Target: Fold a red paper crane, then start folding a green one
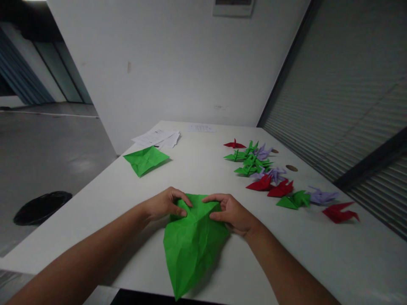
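Note:
A creased sheet of green origami paper [194, 243] is held up over the near part of the white table, its pointed lower end toward me. My left hand [167, 204] pinches its far left edge between thumb and fingers. On the far right edge, my right hand [229, 212] grips the paper the same way, thumb on top. Some fingertips are hidden beneath the sheet. Fold lines run across the paper, and its sides bend downward.
Another creased green sheet [146, 160] lies at the left, near printed papers [157, 137]. Several folded paper cranes, green, purple and red [341, 212], spread along the right side of the table [203, 165]. A black-lined bin [43, 207] stands on the floor at left.

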The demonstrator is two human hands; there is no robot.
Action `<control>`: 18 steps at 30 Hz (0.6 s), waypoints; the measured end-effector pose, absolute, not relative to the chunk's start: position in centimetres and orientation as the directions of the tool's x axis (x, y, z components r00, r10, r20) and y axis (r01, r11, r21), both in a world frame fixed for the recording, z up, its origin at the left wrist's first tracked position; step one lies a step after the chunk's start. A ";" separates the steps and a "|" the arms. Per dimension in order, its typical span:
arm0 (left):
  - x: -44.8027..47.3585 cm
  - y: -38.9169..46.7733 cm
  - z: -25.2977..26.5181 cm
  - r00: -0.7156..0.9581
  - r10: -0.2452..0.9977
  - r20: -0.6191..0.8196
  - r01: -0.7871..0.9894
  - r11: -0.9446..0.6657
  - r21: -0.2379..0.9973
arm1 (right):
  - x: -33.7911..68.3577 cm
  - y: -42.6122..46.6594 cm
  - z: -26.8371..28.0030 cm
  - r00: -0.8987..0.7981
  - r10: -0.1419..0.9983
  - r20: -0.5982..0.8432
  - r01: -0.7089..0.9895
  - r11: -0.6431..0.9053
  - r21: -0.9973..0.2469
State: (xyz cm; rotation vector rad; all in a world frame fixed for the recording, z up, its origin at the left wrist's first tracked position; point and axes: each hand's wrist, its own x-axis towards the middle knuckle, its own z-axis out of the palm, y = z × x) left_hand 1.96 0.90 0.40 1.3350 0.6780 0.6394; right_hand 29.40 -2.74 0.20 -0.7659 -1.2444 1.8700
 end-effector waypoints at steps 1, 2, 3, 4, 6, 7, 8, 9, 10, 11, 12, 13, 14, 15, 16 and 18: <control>2.1 0.9 0.3 0.641 0.764 -0.066 -0.060 0.136 0.989 | 29.3 -2.7 0.3 -0.523 0.850 -0.061 -0.262 -0.228 -0.938; 2.2 0.8 0.2 0.624 0.780 -0.055 -0.096 0.146 0.985 | 29.2 -2.6 0.3 -0.504 0.862 -0.046 -0.271 -0.209 -0.940; 2.3 0.8 0.1 0.596 0.802 -0.043 -0.138 0.155 0.978 | 29.1 -2.6 0.5 -0.482 0.876 -0.030 -0.286 -0.190 -0.939; 2.5 0.8 0.0 0.556 0.830 -0.033 -0.183 0.161 0.970 | 29.1 -2.6 0.6 -0.454 0.891 -0.015 -0.310 -0.174 -0.935; 2.8 0.8 -0.1 0.446 0.895 -0.018 -0.275 0.156 0.949 | 29.1 -2.6 0.9 -0.376 0.927 0.005 -0.373 -0.146 -0.916; 2.9 0.9 -0.2 0.377 0.926 -0.010 -0.320 0.140 0.937 | 29.1 -2.6 0.9 -0.325 0.946 0.004 -0.407 -0.136 -0.903; 3.0 1.0 -0.2 0.303 0.953 0.000 -0.361 0.115 0.925 | 29.2 -2.6 1.0 -0.270 0.963 -0.004 -0.441 -0.127 -0.888; 3.1 1.1 -0.2 0.231 0.973 0.012 -0.393 0.082 0.916 | 29.2 -2.5 1.0 -0.217 0.976 -0.018 -0.475 -0.122 -0.871; 3.2 1.2 -0.2 0.159 0.987 0.030 -0.415 0.040 0.909 | 29.1 -2.5 0.9 -0.170 0.985 -0.038 -0.508 -0.121 -0.853; 3.2 1.4 -0.3 0.090 0.995 0.050 -0.422 -0.008 0.907 | 29.0 -2.5 0.9 -0.134 0.989 -0.057 -0.539 -0.121 -0.834; 3.2 1.5 -0.3 0.027 0.997 0.072 -0.414 -0.055 0.909 | 28.9 -2.5 0.8 -0.108 0.992 -0.069 -0.562 -0.119 -0.819; 3.2 1.6 -0.5 -0.028 0.995 0.095 -0.392 -0.098 0.915 | 28.7 -2.6 0.8 -0.093 0.993 -0.071 -0.576 -0.111 -0.810; 3.2 1.7 -0.6 -0.074 0.990 0.117 -0.359 -0.136 0.923 | 28.5 -2.7 0.8 -0.087 0.994 -0.060 -0.579 -0.099 -0.809; 3.2 1.7 -0.7 -0.108 0.984 0.138 -0.317 -0.166 0.934 | 28.3 -2.8 0.9 -0.090 0.995 -0.040 -0.570 -0.084 -0.817; 3.1 1.7 -0.9 -0.130 0.979 0.159 -0.272 -0.189 0.943 | 28.0 -3.0 0.9 -0.096 0.995 -0.014 -0.558 -0.065 -0.828; 3.1 1.5 -1.2 -0.139 0.971 0.192 -0.195 -0.217 0.956 | 27.6 -3.3 1.0 -0.115 0.993 0.035 -0.532 -0.032 -0.846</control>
